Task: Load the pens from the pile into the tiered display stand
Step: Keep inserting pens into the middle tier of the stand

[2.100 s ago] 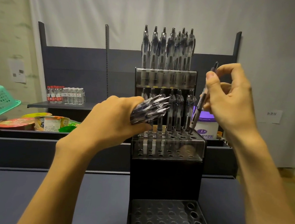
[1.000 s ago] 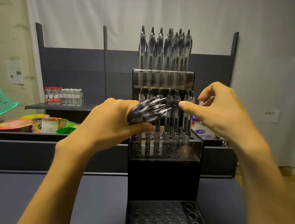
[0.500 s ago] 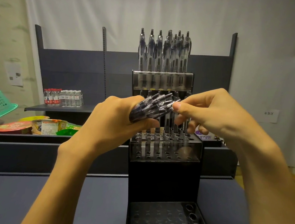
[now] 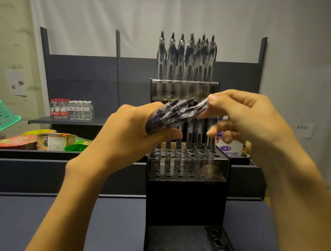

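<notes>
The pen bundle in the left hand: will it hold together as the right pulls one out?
Probably not neatly. The bundle is loose, its ends fanned past the left hand, so neighbours may slide. The glossy barrels look slippery. The pen pinched by the right hand looks stiff and light, so it should draw straight.

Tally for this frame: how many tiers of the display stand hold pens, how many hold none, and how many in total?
Tiers holding pens: 2, the top tier and the middle tier
Tiers with no pens visible: 1, the bottom tier
Total: 3 tiers on the display stand
</notes>
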Action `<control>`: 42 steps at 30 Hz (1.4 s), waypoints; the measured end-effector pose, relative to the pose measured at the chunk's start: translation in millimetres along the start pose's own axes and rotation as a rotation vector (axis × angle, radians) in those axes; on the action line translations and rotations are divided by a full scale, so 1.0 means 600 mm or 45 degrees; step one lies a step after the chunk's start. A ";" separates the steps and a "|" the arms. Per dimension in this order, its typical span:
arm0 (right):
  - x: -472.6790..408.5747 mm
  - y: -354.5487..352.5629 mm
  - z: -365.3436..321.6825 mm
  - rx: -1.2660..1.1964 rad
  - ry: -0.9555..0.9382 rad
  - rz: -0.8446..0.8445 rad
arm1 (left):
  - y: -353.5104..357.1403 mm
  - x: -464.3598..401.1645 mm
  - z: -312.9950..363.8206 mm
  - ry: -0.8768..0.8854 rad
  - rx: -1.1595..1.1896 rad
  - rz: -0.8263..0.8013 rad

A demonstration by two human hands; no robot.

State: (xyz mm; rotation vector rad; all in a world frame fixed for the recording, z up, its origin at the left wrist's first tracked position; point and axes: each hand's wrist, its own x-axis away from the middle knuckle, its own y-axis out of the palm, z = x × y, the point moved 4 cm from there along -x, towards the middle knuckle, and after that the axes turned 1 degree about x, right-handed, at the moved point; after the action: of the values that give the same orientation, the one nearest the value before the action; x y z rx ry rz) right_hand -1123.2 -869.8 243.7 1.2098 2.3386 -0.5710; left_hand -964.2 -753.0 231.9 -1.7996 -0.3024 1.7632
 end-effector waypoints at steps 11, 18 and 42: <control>-0.008 -0.046 -0.004 0.061 -0.397 0.486 | 0.003 0.006 -0.023 -0.093 -0.149 -0.120; -0.013 -0.038 0.004 0.289 -0.498 0.482 | 0.005 0.005 -0.025 -0.105 -0.165 -0.156; -0.021 0.000 0.027 0.767 -0.404 0.306 | 0.010 0.005 -0.023 -0.153 -0.112 -0.265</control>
State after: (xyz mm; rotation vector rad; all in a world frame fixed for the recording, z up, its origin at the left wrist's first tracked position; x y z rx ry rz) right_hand -1113.4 -886.8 237.3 1.4888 1.7705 -1.3301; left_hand -952.1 -759.6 225.0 -1.6576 -0.6029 1.7356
